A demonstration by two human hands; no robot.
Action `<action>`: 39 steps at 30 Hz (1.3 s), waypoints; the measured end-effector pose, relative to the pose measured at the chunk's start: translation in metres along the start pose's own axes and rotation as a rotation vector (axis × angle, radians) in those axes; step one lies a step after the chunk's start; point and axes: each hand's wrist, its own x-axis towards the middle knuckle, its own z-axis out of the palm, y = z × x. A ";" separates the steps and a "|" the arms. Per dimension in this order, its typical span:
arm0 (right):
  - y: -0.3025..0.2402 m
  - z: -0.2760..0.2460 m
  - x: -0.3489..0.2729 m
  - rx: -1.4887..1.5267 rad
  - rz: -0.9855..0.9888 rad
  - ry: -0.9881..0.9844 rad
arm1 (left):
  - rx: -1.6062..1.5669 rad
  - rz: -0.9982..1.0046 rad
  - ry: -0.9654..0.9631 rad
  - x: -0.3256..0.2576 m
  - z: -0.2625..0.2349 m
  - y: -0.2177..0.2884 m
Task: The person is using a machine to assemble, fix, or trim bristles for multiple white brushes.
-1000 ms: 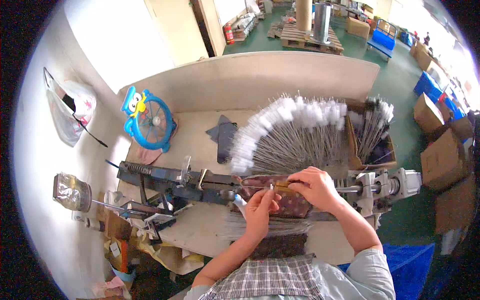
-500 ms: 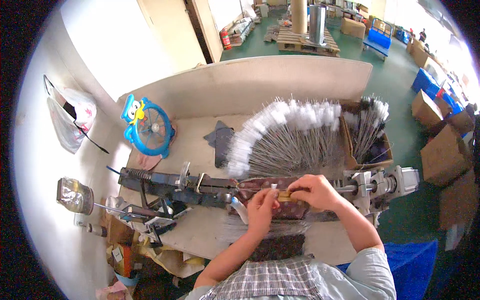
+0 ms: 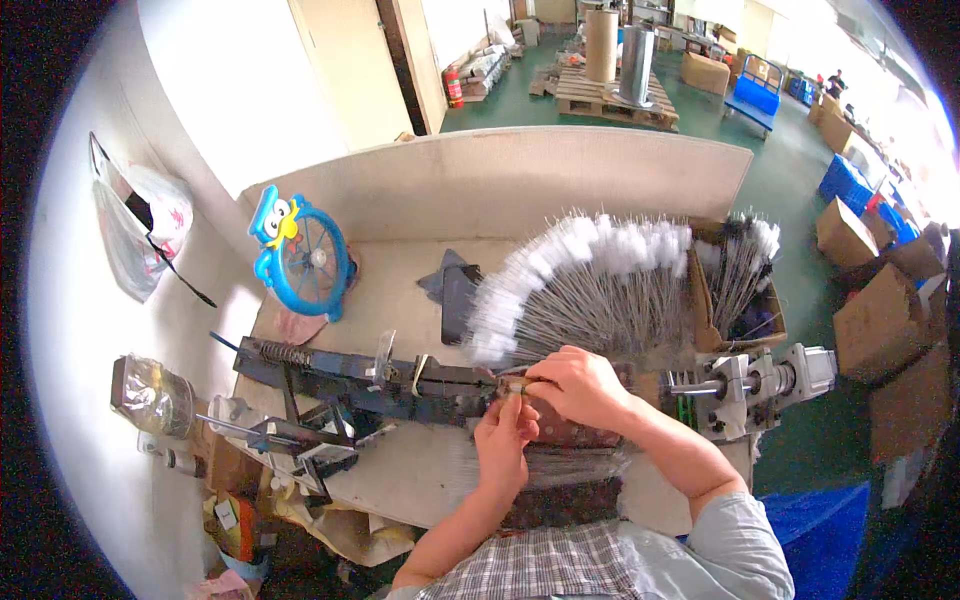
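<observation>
Both hands meet over the middle of the dark metal jig (image 3: 400, 380) that runs along the workbench (image 3: 400, 290) from its left edge toward the silver motor unit (image 3: 760, 385) at the right. The right hand (image 3: 580, 388) curls down with its fingers closed around a small brownish piece (image 3: 515, 385) seated on the jig; the left hand (image 3: 503, 440) comes up from below, thumb and forefinger pinched together on the same piece. What exactly the piece is cannot be told, as the fingers cover most of it. Its long axis seems to lie with the jig, left to right, the exposed end pointing toward the spring (image 3: 285, 353) on the left. Judging from this grip, the piece could twist or slip off its seat if the two pinches pull unevenly, and a fingertip could be nipped against the jig's clamps. The fan of white-tipped wire rods (image 3: 590, 290) just behind the hands could be knocked askew by a wrist.
</observation>
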 end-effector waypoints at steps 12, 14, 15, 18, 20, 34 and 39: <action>0.004 0.006 -0.005 -0.018 -0.048 0.122 | -0.185 -0.034 0.089 0.000 0.016 0.003; -0.008 0.015 -0.009 -0.039 -0.064 0.167 | -0.310 -0.005 0.092 0.006 0.004 -0.011; -0.013 0.019 -0.011 -0.072 -0.072 0.206 | -0.305 -0.001 0.094 0.004 0.005 -0.010; -0.012 0.029 -0.010 -0.144 -0.064 0.216 | -0.317 0.071 0.107 0.001 0.007 -0.009; -0.009 0.025 -0.013 -0.191 -0.083 0.286 | -0.279 0.036 0.045 0.003 0.004 -0.010; 0.006 0.008 -0.026 -0.145 -0.228 0.338 | -0.288 0.090 0.131 -0.003 0.027 -0.001; -0.004 0.013 -0.022 -0.108 -0.228 0.323 | -0.267 0.125 0.035 0.007 0.010 -0.014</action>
